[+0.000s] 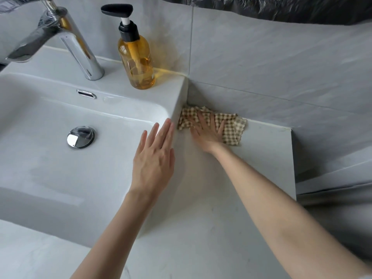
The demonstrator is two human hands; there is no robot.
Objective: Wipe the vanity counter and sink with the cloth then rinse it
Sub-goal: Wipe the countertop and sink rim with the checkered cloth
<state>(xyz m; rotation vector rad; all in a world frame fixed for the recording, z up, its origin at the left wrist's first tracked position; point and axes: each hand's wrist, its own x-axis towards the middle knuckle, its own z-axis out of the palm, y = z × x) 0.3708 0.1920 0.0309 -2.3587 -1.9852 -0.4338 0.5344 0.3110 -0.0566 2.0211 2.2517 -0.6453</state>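
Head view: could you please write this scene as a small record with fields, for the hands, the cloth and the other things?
cloth: checked, crumpled, on the counter, in the corner between the sink side and the wall
right hand: flat on the cloth, pressing it
left hand: fingers straight, holds nothing, at the sink's right rim; contact unclear
bottle: amber, with pump, upright on the sink's back ledge
tap: chrome, left of the bottle
plug: chrome, in the basin floor

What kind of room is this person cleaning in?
Most likely a bathroom: a white rectangular ceramic sink with a chrome faucet, an amber pump soap bottle on its ledge, and grey wall tiles behind the white vanity counter.
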